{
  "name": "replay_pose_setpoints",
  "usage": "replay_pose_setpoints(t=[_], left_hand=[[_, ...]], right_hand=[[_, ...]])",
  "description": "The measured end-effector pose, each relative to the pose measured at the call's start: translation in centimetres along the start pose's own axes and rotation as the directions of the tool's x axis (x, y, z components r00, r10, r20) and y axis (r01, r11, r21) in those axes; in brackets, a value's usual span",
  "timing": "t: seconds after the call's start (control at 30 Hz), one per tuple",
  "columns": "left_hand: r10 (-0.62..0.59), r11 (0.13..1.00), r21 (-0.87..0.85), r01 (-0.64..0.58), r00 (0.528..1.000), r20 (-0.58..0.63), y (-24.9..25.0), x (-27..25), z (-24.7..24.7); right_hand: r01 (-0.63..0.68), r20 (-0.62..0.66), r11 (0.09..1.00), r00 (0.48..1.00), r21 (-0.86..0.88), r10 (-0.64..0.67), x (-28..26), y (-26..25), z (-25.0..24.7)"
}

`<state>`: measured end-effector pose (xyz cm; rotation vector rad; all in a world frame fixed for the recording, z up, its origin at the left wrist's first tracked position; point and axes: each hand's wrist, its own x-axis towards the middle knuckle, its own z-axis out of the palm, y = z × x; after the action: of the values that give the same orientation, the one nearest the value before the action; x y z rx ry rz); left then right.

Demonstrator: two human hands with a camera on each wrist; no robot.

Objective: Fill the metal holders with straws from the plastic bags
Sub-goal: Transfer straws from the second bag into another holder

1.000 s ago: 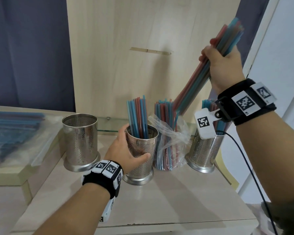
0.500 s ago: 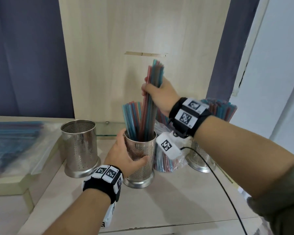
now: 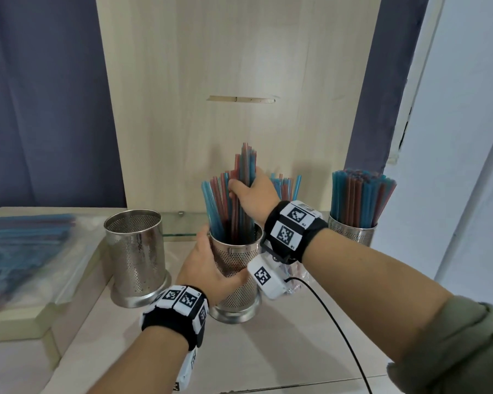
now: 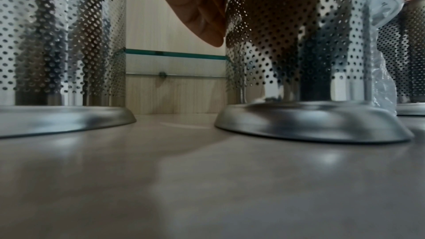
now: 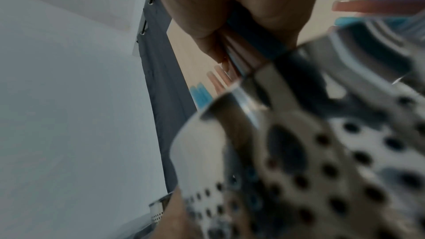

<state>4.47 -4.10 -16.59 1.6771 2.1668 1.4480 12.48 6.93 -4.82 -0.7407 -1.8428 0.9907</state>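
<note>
Filling is partway done, judging by the three holders. The right hand (image 3: 255, 194) grips a bundle of long blue and red plastic straws (image 3: 244, 177), fingers curled round it, lower ends already down inside the middle perforated steel cylinder holder (image 3: 235, 277). Bundle top stands higher than the straws already there, so probably not seated or released. The left hand (image 3: 208, 268) wraps that holder's wall from its left side, thumb across the front, steadying it.

Left of the left hand: a second perforated steel holder (image 3: 135, 251), no straws visible in it, likely next. Right of the right wrist: a third steel holder (image 3: 353, 231) packed with straws, looks finished. Behind the right hand, a clear plastic bag of straws (image 3: 285, 184), mostly hidden. Far left of the left hand, blurred flat plastic bags of straws (image 3: 20, 251), apparently unemptied.
</note>
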Motion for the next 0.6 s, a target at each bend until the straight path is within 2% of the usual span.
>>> replay_pose_setpoints(t=[0.1, 0.23, 0.37, 0.43, 0.5, 0.6], left_hand=[[0.009, 1.0, -0.006, -0.009, 1.0, 0.005, 0.3, -0.1, -0.2], [0.01, 1.0, -0.003, -0.01, 1.0, -0.007, 0.4, -0.1, -0.1], [-0.01, 1.0, 0.006, 0.01, 1.0, -0.01, -0.3, 0.1, 0.2], [-0.008, 1.0, 0.008, 0.008, 1.0, -0.009, -0.4, 0.2, 0.2], [-0.005, 1.0, 0.011, 0.005, 1.0, -0.01, -0.4, 0.2, 0.2], [0.011, 1.0, 0.022, -0.01, 1.0, -0.016, -0.4, 0.2, 0.2]], right_hand=[[0.009, -0.011, 0.997, 1.0, -0.072, -0.01, -0.1, 0.6, 0.2], [-0.051, 0.024, 0.973, 0.998, -0.224, 0.058, -0.4, 1.7, 0.3], [-0.074, 0.022, 0.959, 0.996, -0.275, 0.083, -0.3, 1.9, 0.2], [-0.061, 0.024, 0.97, 0.997, -0.234, 0.069, -0.5, 1.6, -0.2], [-0.037, 0.027, 0.993, 0.999, -0.108, 0.04, -1.0, 1.1, -0.9], [0.067, -0.03, 0.996, 0.997, 0.06, -0.066, -2.3, 0.9, -2.9]])
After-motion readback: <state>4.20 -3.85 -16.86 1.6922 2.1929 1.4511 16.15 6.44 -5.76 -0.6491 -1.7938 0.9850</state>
